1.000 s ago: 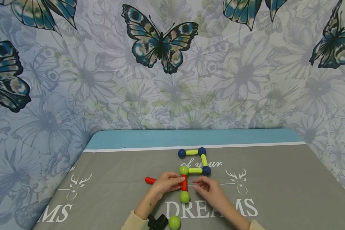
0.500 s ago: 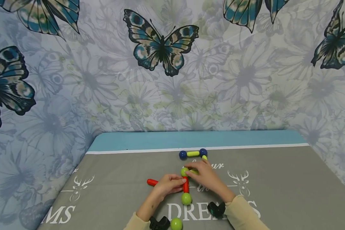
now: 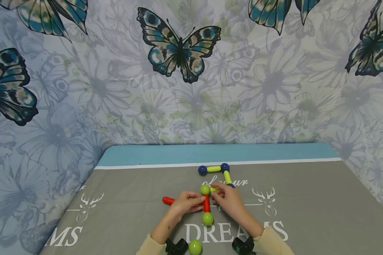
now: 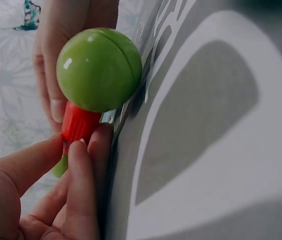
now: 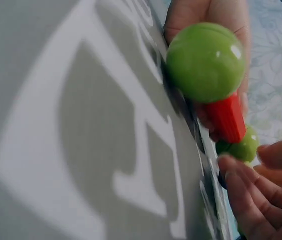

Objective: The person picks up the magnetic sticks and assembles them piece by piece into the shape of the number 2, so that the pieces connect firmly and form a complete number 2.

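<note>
In the head view my left hand [image 3: 187, 204] pinches a red magnetic rod [image 3: 206, 203] between thumb and fingers. A green ball [image 3: 205, 190] is joined at the rod's far end and another green ball [image 3: 207, 219] at its near end. My right hand [image 3: 230, 202] is just right of the far ball, thumb and index finger on either side of a yellow-green rod [image 3: 214, 189], which they partly hide. In the right wrist view those fingertips [image 5: 226, 162] stand apart. From there the chain runs to a partly hidden blue ball [image 3: 231, 185], then a yellow-green rod [image 3: 227, 177].
The chain ends beyond with a blue ball [image 3: 225, 167], a yellow-green rod [image 3: 214, 169] and another blue ball [image 3: 202, 170]. A loose red rod [image 3: 168, 200] lies left of my left hand. A green ball [image 3: 195, 247] sits near, on the grey tablecloth [image 3: 131, 198].
My right hand moved forward over the far green ball and the rod beside it, then drew back slightly toward me. My left hand keeps its pinch on the red rod.
</note>
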Demonstrator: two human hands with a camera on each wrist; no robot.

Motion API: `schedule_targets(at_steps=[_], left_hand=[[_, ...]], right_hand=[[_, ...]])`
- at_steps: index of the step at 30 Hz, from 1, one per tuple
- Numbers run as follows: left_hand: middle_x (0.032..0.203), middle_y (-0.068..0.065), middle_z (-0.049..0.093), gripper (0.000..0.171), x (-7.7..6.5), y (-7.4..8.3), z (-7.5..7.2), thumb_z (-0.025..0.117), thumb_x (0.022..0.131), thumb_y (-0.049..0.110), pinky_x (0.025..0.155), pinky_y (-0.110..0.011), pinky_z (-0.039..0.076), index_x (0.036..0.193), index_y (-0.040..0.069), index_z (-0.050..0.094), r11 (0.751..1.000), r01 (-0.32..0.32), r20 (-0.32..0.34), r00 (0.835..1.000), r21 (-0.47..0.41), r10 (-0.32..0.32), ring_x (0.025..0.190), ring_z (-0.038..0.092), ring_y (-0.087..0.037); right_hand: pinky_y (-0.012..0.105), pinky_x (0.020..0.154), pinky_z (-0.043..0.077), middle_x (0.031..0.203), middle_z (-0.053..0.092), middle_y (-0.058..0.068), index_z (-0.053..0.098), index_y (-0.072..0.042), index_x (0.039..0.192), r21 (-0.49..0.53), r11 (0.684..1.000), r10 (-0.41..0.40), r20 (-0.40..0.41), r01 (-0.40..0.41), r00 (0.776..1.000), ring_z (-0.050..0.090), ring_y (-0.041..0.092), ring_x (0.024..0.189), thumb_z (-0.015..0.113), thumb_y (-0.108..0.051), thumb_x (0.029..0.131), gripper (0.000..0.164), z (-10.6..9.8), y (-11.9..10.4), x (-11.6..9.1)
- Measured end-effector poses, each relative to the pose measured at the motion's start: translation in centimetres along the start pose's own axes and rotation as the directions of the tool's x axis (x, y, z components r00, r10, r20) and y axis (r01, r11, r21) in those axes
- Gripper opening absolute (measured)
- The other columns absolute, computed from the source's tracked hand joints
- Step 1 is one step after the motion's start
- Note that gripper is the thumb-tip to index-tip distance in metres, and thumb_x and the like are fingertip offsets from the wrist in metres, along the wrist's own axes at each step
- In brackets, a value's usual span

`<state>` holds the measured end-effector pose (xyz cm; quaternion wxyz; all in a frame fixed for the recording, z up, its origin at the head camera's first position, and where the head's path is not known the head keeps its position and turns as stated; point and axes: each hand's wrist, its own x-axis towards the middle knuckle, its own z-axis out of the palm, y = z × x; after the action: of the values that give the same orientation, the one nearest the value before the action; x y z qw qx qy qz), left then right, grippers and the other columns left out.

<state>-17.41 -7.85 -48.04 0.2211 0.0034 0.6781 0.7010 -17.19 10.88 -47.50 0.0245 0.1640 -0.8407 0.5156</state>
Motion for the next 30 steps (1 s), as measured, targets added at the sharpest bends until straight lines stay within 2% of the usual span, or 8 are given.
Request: schedule_targets(at_steps=[3, 6, 11, 17, 19, 21, 26, 30], left_hand=[[0.088, -0.012, 0.067, 0.026, -0.1, 0.0, 0.1, 0.063, 0.089, 0.006, 0.066, -0.026, 0.054, 0.104, -0.016, 0.062, 1.000, -0.011, 0.003, 1.000, -0.012, 0.011, 0.069, 0.065, -0.013], [0.087, -0.013, 0.067, 0.025, -0.2, 0.0, 0.2, 0.063, 0.089, 0.005, 0.066, -0.026, 0.054, 0.103, -0.016, 0.062, 1.000, -0.022, 0.000, 1.000, -0.006, 0.022, 0.069, 0.065, -0.013], [0.091, -0.017, 0.067, 0.025, -0.5, 0.1, 0.0, 0.062, 0.090, 0.004, 0.069, -0.029, 0.054, 0.104, -0.017, 0.062, 0.998, -0.048, 0.013, 0.999, 0.031, 0.048, 0.074, 0.066, -0.017], [0.098, -0.024, 0.065, 0.028, -1.4, 1.1, -0.4, 0.059, 0.091, 0.002, 0.074, -0.035, 0.053, 0.108, -0.020, 0.058, 0.991, -0.110, 0.055, 0.993, 0.079, 0.106, 0.083, 0.067, -0.029], [0.095, -0.022, 0.065, 0.029, -1.9, 1.7, -0.8, 0.061, 0.090, 0.003, 0.071, -0.033, 0.054, 0.109, -0.019, 0.058, 0.971, -0.163, 0.064, 0.986, 0.174, 0.154, 0.081, 0.067, -0.029], [0.092, -0.017, 0.066, 0.028, -2.5, 2.6, -1.3, 0.064, 0.089, 0.005, 0.068, -0.030, 0.054, 0.109, -0.014, 0.061, 0.910, -0.246, 0.055, 0.969, 0.333, 0.242, 0.078, 0.066, -0.026], [0.096, -0.011, 0.066, 0.027, -4.0, 4.2, -3.9, 0.069, 0.084, 0.002, 0.075, -0.038, 0.052, 0.111, -0.002, 0.065, 0.663, -0.345, 0.010, 0.891, 0.665, 0.453, 0.086, 0.063, -0.026], [0.113, -0.012, 0.062, 0.037, -5.0, 3.9, -7.2, 0.073, 0.079, 0.000, 0.088, -0.050, 0.044, 0.115, 0.002, 0.064, 0.569, -0.340, 0.060, 0.890, 0.749, 0.453, 0.106, 0.055, -0.033]], right_hand=[[0.024, 0.050, 0.050, 0.074, 0.067, 0.008, 0.061, 0.006, 0.114, 0.015, 1.000, -0.003, 0.012, 0.002, 1.000, 0.063, 0.016, 0.056, 0.064, -0.002, 0.087, 0.028, 0.2, 0.5, 0.2], [0.026, 0.051, 0.052, 0.077, 0.068, 0.012, 0.059, 0.009, 0.117, 0.139, 0.989, 0.046, 0.049, -0.052, 0.998, 0.065, 0.019, 0.059, 0.063, -0.002, 0.089, 0.030, 0.3, 0.9, 0.4], [0.032, 0.058, 0.055, 0.082, 0.066, 0.022, 0.051, 0.016, 0.121, 0.347, 0.927, 0.111, 0.112, -0.144, 0.987, 0.066, 0.034, 0.069, 0.056, 0.002, 0.092, 0.032, 0.3, 1.1, 0.5], [0.032, 0.062, 0.055, 0.083, 0.066, 0.024, 0.051, 0.017, 0.120, 0.412, 0.893, 0.141, 0.130, -0.182, 0.982, 0.066, 0.035, 0.073, 0.054, 0.005, 0.092, 0.030, 0.2, 1.1, 0.6], [0.032, 0.062, 0.055, 0.083, 0.066, 0.024, 0.052, 0.017, 0.119, 0.417, 0.889, 0.147, 0.134, -0.190, 0.980, 0.067, 0.033, 0.073, 0.054, 0.005, 0.092, 0.029, 0.2, 1.2, 0.6], [0.032, 0.062, 0.055, 0.083, 0.066, 0.024, 0.052, 0.017, 0.118, 0.418, 0.887, 0.150, 0.139, -0.195, 0.979, 0.067, 0.032, 0.072, 0.054, 0.006, 0.092, 0.029, 0.2, 1.2, 0.7], [0.031, 0.062, 0.055, 0.084, 0.066, 0.025, 0.051, 0.018, 0.119, 0.422, 0.885, 0.144, 0.152, -0.196, 0.978, 0.067, 0.033, 0.072, 0.053, 0.008, 0.091, 0.030, 0.1, 1.3, 0.7], [0.032, 0.062, 0.055, 0.084, 0.065, 0.025, 0.049, 0.018, 0.120, 0.439, 0.874, 0.151, 0.164, -0.209, 0.975, 0.067, 0.033, 0.073, 0.052, 0.008, 0.091, 0.031, 0.1, 1.4, 0.7]])
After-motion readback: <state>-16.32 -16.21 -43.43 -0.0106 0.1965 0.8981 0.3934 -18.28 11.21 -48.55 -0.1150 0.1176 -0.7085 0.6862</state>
